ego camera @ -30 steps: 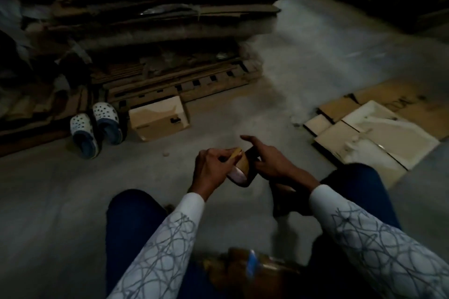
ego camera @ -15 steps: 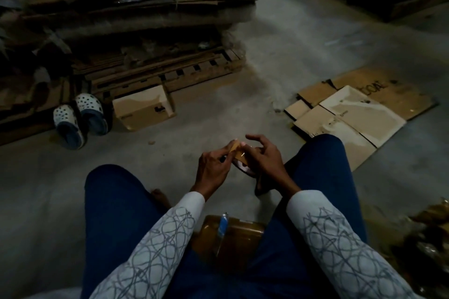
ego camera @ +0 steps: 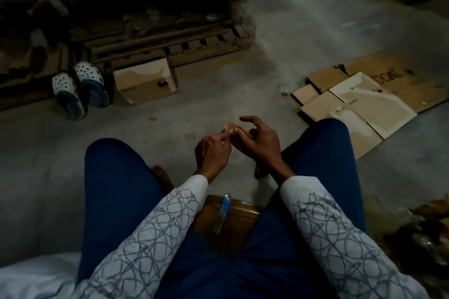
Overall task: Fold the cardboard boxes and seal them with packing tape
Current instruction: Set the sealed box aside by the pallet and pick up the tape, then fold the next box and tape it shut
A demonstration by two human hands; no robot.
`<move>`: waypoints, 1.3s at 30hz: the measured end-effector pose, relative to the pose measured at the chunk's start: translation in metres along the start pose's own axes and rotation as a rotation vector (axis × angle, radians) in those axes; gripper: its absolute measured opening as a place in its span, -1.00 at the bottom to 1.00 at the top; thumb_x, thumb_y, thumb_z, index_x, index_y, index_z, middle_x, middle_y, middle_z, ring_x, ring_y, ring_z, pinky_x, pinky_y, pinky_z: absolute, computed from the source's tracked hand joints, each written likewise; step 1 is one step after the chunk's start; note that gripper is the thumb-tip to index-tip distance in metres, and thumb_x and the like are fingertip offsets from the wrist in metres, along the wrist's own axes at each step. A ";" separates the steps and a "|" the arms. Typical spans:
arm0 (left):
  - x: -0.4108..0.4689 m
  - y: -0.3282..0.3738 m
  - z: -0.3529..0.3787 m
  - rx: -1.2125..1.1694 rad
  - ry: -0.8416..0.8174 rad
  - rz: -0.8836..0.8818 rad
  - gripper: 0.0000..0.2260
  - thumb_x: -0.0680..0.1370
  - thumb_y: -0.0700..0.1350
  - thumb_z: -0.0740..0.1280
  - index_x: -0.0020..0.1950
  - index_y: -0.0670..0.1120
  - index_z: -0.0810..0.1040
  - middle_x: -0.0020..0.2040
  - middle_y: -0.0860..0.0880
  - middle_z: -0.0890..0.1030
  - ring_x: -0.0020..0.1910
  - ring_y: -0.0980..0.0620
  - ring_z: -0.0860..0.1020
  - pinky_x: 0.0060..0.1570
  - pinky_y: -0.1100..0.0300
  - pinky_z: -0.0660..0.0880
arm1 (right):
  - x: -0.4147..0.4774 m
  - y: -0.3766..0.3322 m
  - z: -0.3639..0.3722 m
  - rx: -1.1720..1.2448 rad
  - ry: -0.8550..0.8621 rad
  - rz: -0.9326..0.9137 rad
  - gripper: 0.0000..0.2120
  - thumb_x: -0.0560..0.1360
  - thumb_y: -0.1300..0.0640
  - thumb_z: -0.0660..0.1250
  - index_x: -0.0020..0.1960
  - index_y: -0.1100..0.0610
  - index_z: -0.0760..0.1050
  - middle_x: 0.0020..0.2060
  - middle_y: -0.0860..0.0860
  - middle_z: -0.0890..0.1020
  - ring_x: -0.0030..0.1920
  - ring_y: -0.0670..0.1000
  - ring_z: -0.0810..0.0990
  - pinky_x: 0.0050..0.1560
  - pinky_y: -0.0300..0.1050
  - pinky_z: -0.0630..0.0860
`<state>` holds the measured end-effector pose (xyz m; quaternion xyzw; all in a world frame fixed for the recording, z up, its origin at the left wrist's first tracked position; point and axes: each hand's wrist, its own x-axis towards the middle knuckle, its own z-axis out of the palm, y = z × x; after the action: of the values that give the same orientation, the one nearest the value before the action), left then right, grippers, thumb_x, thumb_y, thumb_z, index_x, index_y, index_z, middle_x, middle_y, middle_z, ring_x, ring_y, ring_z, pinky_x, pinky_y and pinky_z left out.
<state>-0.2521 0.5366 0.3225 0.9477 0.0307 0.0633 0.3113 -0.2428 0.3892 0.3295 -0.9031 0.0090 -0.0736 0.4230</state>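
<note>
My left hand (ego camera: 212, 150) pinched the tape (ego camera: 230, 126) end, strip pointing away from me, right hand (ego camera: 258, 144) gripped the roll, forefinger lifted.

Brown packing-tape roll (ego camera: 243, 134): centre of view, off the floor. Flattened tan cardboard boxes (ego camera: 352, 107): overlapping, flat on floor, 2 o'clock. Small assembled cardboard box (ego camera: 145, 82): tilted, 11 o'clock.

concrete floor (ego camera: 218, 94) bears flattened cardboard (ego camera: 359, 104), a small box (ego camera: 145, 82), clogs (ego camera: 91, 80) and a pallet (ego camera: 170, 42)
</note>
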 end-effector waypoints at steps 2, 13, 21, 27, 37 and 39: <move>0.002 -0.002 0.002 -0.142 -0.018 -0.052 -0.67 0.63 0.10 0.26 -0.10 -0.06 0.70 -0.30 -0.01 0.63 -0.36 0.08 0.52 -0.40 0.25 0.31 | -0.002 -0.001 0.001 -0.005 -0.027 0.005 -0.61 0.50 -0.28 0.31 0.28 -0.19 0.45 -0.46 -0.11 0.57 -0.37 -0.17 0.59 -0.17 -0.02 0.60; 0.049 0.054 -0.004 -0.737 -0.007 -0.214 -0.84 0.44 -0.10 0.54 0.00 -0.06 0.74 -0.10 0.06 0.70 -0.10 0.16 0.66 -0.05 0.24 0.60 | 0.006 -0.002 -0.013 0.223 0.055 0.084 -0.67 0.59 -0.29 0.20 0.26 -0.17 0.44 -0.25 -0.06 0.68 -0.23 -0.12 0.68 -0.13 0.08 0.65; 0.078 0.105 0.029 -0.735 0.012 -0.159 -0.84 0.44 -0.09 0.54 -0.01 -0.09 0.73 -0.14 0.10 0.67 -0.16 0.24 0.63 -0.08 0.25 0.60 | 0.043 0.007 -0.062 0.324 0.274 0.206 -0.70 0.55 -0.06 0.37 0.27 -0.06 0.52 0.13 -0.08 0.58 0.00 -0.21 0.59 -0.12 -0.31 0.53; 0.103 0.145 0.077 -0.557 -0.026 0.074 -0.81 0.44 0.12 0.48 -0.04 0.06 0.73 -0.11 0.10 0.69 0.01 -0.02 0.62 0.02 0.04 0.57 | 0.058 0.033 -0.141 0.589 0.408 0.303 -0.87 0.56 0.05 0.39 0.11 -0.05 0.62 0.01 -0.13 0.68 0.04 -0.12 0.65 -0.07 -0.20 0.56; 0.159 0.205 0.243 -0.401 -0.476 0.135 -0.73 0.54 0.10 0.35 0.19 0.05 0.66 0.20 0.05 0.59 0.33 -0.03 0.38 0.34 0.16 0.35 | 0.104 0.224 -0.154 0.790 0.564 0.762 -0.80 0.59 0.06 0.35 0.18 0.02 0.62 0.11 -0.04 0.66 0.12 -0.06 0.60 -0.03 -0.09 0.56; 0.173 0.200 0.292 -0.390 -0.564 0.093 -0.65 0.43 0.27 0.30 0.11 0.19 0.68 0.17 0.07 0.63 0.29 -0.07 0.47 0.32 -0.03 0.44 | 0.111 0.280 -0.138 0.938 0.580 0.941 -0.75 0.59 0.06 0.34 0.25 0.03 0.58 0.13 0.00 0.64 0.13 0.01 0.58 0.00 -0.05 0.57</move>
<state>-0.0364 0.2220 0.2259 0.8509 -0.1126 -0.1825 0.4795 -0.1394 0.0954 0.2167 -0.4709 0.4762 -0.1164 0.7334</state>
